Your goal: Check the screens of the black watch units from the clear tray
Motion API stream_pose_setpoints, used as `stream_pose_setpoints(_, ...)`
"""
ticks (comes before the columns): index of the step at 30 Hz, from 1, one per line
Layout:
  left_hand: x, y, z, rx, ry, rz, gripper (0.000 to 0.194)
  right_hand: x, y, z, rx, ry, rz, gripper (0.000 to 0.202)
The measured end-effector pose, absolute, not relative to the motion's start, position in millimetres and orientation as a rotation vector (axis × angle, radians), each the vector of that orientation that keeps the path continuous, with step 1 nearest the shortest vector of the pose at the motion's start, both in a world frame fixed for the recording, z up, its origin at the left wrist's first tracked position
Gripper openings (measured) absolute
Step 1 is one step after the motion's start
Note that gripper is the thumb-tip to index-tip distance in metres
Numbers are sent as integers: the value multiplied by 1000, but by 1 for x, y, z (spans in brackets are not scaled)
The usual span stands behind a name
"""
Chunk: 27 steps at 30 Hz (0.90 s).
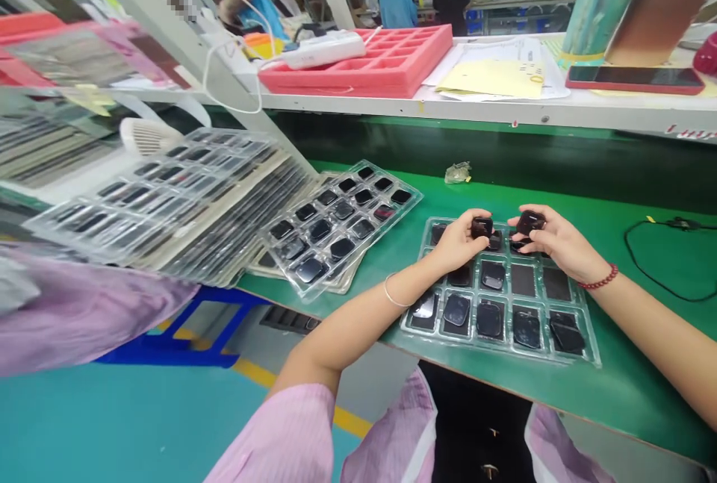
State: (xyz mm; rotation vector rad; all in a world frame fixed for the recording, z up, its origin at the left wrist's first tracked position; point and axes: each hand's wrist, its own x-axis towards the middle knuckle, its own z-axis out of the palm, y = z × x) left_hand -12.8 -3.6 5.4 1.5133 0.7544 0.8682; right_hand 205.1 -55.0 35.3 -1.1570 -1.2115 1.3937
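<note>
Both hands are above the far rows of a clear plastic tray (507, 348) that lies on the green table. Between thumb and fingers, my left hand (460, 240) pinches a small dark rounded-square piece (481, 227), like a watch screen. A similar dark piece (529, 222) is gripped by my right hand (563, 244). Several such pieces sit in the tray's pockets, for instance a dark screen (456, 310) in the near row; two middle-row pockets look bare. My hands partly cover the far row.
Another filled clear tray (341, 218) lies tilted on the left, beside a tall stack of trays (224, 222). A black cable (644, 263) lies at right. Across the back runs a shelf (392, 104) with a red foam tray (414, 57) and a phone (632, 80). People stand farther off.
</note>
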Motion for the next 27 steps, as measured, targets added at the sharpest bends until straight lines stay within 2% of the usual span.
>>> stream_pose_setpoints(5,-14,-5,5,1563,767,833,36,203,-55,14,-1183,-1452,1280,42)
stream_pose_setpoints(11,-13,-6,3,1505,710,812,48,201,-57,12,-1169,-1518,1227,42)
stream_pose_setpoints(14,-13,-6,2,1489,691,820,48,202,-57,12,-1171,-1534,1218,41)
stream_pose_setpoints(21,-14,-6,7,1469,674,830,27,203,-59,14,-1236,-1538,1222,28)
stream_pose_setpoints(27,-13,-6,2,1445,672,844,37,201,-59,12,-1157,-1592,1207,34)
